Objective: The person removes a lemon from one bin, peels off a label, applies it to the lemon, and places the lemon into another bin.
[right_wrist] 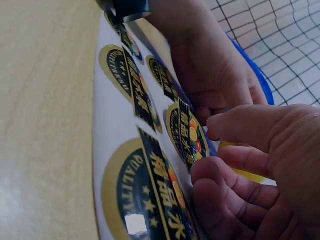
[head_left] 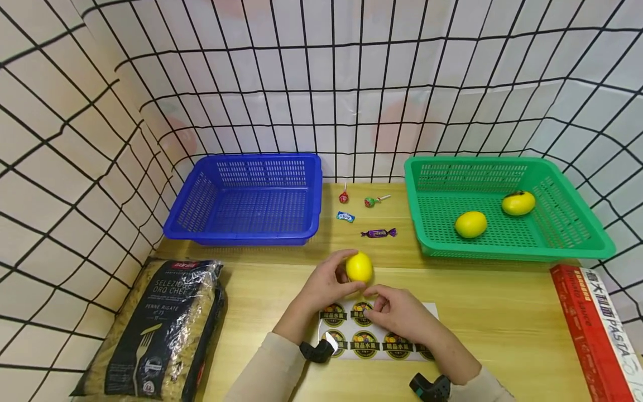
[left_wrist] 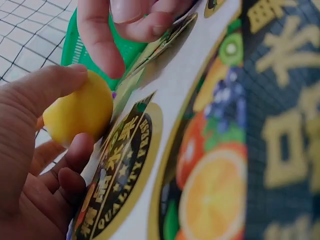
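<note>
My left hand (head_left: pixel 326 282) holds a yellow lemon (head_left: pixel 359 268) between thumb and fingers, just beyond a white sticker sheet (head_left: pixel 430 309). The round black-and-gold fruit stickers (head_left: pixel 364 344) on it carry Chinese lettering. Over the sheet's far edge is my right hand (head_left: pixel 402 314), fingers bent, with a gap between thumb and index finger. In the right wrist view, its fingertips come right up to one sticker (right_wrist: pixel 186 132). The lemon (left_wrist: pixel 82 107) sits close past the sheet in the left wrist view.
A blue basket (head_left: pixel 241 237) stands back left. The green basket (head_left: pixel 502 250) at back right holds two lemons, one bearing a dark patch. Between them lie two lollipops, a small blue packet and a purple wrapped candy (head_left: pixel 379 233). Pasta bag (head_left: pixel 161 329) left, red box (head_left: pixel 593 335) right.
</note>
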Tool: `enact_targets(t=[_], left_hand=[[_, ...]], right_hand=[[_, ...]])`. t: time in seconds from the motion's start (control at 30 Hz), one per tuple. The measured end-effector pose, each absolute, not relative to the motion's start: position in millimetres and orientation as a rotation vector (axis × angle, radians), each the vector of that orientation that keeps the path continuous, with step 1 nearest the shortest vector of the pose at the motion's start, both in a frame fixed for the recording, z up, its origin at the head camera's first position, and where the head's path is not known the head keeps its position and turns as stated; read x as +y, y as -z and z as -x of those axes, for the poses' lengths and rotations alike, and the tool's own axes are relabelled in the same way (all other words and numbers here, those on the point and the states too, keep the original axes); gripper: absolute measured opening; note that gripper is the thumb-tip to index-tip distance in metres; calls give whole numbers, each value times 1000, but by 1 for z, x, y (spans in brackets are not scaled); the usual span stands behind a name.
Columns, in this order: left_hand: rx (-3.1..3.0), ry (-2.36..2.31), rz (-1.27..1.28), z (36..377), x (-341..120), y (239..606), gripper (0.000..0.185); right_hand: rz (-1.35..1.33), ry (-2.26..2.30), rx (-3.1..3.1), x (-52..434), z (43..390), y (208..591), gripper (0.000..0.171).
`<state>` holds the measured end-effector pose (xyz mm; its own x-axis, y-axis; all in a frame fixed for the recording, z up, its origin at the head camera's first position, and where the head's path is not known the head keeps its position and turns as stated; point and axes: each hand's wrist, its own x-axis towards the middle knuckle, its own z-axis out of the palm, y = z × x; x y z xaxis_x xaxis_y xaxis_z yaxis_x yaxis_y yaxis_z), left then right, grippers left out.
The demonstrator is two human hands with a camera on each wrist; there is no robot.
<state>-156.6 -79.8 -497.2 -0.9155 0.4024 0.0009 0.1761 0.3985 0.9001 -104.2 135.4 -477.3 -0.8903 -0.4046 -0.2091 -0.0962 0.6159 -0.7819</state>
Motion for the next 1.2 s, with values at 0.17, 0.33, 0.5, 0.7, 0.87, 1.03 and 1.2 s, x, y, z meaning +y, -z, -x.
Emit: enact_targets(t=[0.17, 0.33, 0.5, 0.7, 0.87, 1.03, 1.2], left_hand=[[2484, -1554, -473, 159, -78, 500, 71], [2569, -1530, -481, 158, -74, 504, 67], [2629, -1469, -469, 157, -72, 505, 69], [2671, -1433, -490, 158, -72, 505, 71], [2657, -1453, -478, 158, -73, 504, 71], [2642, -1472, -447, 157, -72, 503, 75], [2615, -1495, -394, 153, -73, 499, 78]], right_hand=[[368, 1194, 2483, 142, 106, 481, 33], [334, 1239, 2449, 150, 105, 484, 32], [375, 1256, 2391, 154, 105, 488, 34], [360, 1277, 2373, 154, 105, 492, 30], [353, 1278, 2409, 153, 106, 496, 25], [354, 1275, 2466, 151, 105, 498, 20], [330, 1259, 2510, 149, 104, 498, 14]])
